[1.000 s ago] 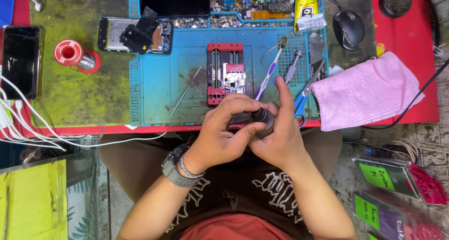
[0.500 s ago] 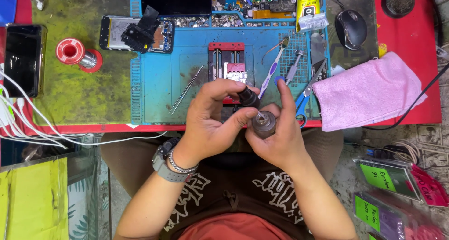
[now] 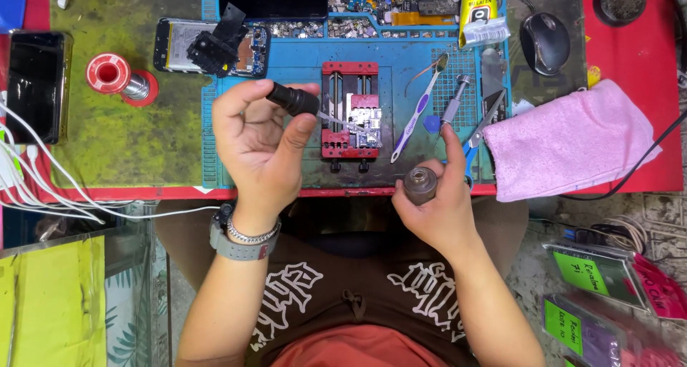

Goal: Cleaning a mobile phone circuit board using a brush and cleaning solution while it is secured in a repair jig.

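My left hand (image 3: 259,142) holds a black cap with a thin brush (image 3: 295,99) on it. The brush tip reaches a small circuit board (image 3: 365,121) clamped in a red holder (image 3: 348,111) on the blue mat (image 3: 243,152). My right hand (image 3: 438,209) grips a small brown bottle (image 3: 419,184), open at the top, at the table's front edge. A grey watch and a chain bracelet sit on my left wrist.
On the mat lie tweezers (image 3: 323,116), a toothbrush (image 3: 416,108), a screwdriver (image 3: 452,99), scissors (image 3: 478,127) and an opened phone (image 3: 209,46). A pink cloth (image 3: 565,139), a mouse (image 3: 544,32) and a yellow glue tube (image 3: 478,2) are to the right. A solder spool (image 3: 109,74), a black phone (image 3: 33,84) and white cables (image 3: 43,188) are left.
My left hand pulled the cap with its brush out of the bottle and moved it up and left to the clamped board. My right hand with the bottle dropped slightly toward the table edge.
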